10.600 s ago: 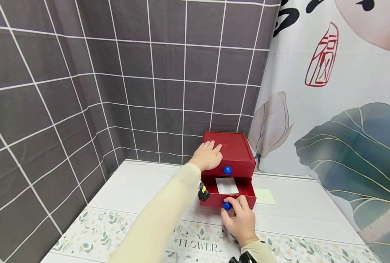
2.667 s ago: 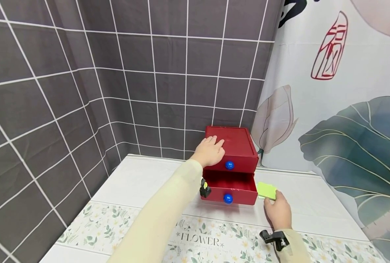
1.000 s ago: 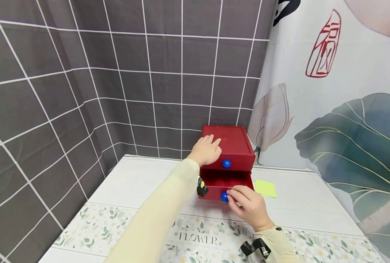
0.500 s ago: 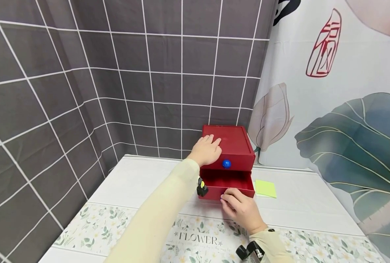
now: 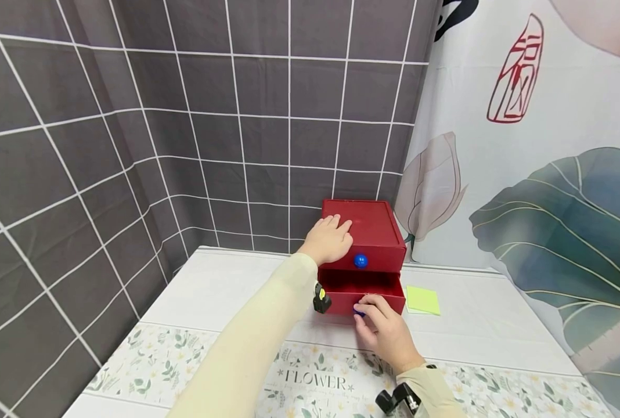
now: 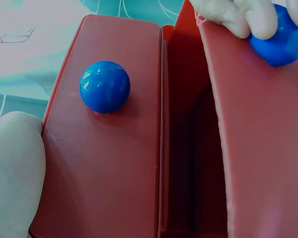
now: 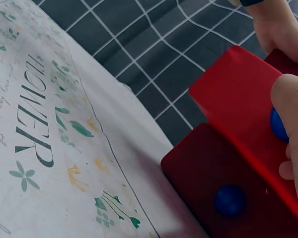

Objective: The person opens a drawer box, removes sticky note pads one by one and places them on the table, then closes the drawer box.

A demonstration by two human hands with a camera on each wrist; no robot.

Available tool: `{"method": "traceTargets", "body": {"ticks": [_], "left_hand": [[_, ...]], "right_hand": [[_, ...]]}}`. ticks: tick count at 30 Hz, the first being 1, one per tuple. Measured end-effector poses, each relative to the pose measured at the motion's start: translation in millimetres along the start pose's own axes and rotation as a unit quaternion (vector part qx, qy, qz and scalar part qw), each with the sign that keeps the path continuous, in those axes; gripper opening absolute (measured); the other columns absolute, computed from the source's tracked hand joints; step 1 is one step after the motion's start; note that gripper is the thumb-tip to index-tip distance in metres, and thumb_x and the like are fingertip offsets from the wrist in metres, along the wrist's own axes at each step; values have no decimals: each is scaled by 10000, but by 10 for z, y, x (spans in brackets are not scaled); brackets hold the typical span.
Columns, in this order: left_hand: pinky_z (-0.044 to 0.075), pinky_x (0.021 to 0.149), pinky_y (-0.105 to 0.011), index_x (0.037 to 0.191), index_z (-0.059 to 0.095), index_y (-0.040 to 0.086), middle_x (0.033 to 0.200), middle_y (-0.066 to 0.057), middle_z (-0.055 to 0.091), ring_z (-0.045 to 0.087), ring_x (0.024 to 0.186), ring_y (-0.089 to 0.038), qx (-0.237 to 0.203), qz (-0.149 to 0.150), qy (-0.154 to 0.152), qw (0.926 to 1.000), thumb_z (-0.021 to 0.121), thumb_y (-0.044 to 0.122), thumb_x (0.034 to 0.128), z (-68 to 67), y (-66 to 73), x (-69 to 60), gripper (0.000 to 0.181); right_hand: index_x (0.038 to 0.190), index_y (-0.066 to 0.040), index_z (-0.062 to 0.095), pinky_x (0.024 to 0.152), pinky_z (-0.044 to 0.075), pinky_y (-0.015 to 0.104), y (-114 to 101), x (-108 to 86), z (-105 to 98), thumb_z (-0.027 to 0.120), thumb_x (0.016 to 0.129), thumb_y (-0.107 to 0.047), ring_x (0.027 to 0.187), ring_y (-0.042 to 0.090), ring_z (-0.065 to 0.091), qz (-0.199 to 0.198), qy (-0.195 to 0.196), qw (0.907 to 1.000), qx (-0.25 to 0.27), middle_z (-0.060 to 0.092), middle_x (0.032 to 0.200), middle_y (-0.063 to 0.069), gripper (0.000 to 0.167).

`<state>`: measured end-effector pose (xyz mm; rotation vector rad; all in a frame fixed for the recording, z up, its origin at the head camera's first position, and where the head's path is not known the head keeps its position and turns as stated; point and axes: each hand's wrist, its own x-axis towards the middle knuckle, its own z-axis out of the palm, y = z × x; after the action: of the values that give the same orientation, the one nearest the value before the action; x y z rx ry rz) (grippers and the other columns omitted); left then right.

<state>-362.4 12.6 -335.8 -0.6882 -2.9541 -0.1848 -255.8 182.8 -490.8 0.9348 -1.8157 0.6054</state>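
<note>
A red two-drawer box (image 5: 375, 223) stands on the table, its lower drawer (image 5: 338, 305) pulled partway out. My left hand (image 5: 327, 239) rests on the left part of the box's top with the fingers spread. At the drawer front, my right hand (image 5: 388, 332) pinches the lower blue knob (image 6: 283, 49), which its fingers partly hide. Above it, the upper drawer's blue knob (image 5: 360, 260) is untouched and that drawer is closed. Dark red walls show inside the lower drawer; part of its floor is hidden. Right of the box lie yellow-green paper notes (image 5: 422, 299) over a white sheet's edge.
The white tabletop (image 5: 477, 325) carries a floral strip printed FLOWER (image 5: 315, 378) along the front. A dark grid-patterned cloth (image 5: 263, 139) hangs behind and to the left, and a painted white cloth (image 5: 561, 116) hangs at the right.
The white sheet has left the lower drawer, and yellow-green notes now lie right of the box. My right hand has moved from them to the knob; the drawer has slid slightly inward. The left hand stays.
</note>
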Motion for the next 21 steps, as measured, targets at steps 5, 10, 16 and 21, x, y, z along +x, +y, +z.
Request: {"method": "traceTargets", "body": {"ticks": [5,10,16,21], "left_hand": [[115,1259,-381,1591,354,209,1653,-101,282,224,1534,-274,15,15,20,10000,259,379,1038,4,-2,3,586],[116,1258,-378,1589,359,206,1651,-103,287,230,1532,-273,30,24,50,10000,252,379,1037,16,-12,11,588],[115,1259,-385,1591,355,204,1653,-104,282,226,1533,-275,22,23,29,10000,255,385,1037,37,-28,21,590],[120,1258,-389,1587,363,200,1649,-107,289,232,1531,-278,7,56,57,10000,253,381,1042,28,-15,11,585]], "right_hand": [[1056,-47,731,904,537,197,21,-26,9,561,995,-229,957,221,682,183,-75,9998,-53,666,1090,92,256],[1137,-26,732,980,482,162,44,-49,15,567,988,-226,1015,223,672,413,-253,9988,-29,660,1152,99,299],[1266,-76,702,992,503,233,40,-85,15,689,879,-144,1126,230,643,886,-702,9930,-351,636,1273,84,393],[1332,-105,668,919,559,405,26,-82,26,759,819,-102,1182,233,620,1258,-995,9851,-615,609,1334,72,520]]}}
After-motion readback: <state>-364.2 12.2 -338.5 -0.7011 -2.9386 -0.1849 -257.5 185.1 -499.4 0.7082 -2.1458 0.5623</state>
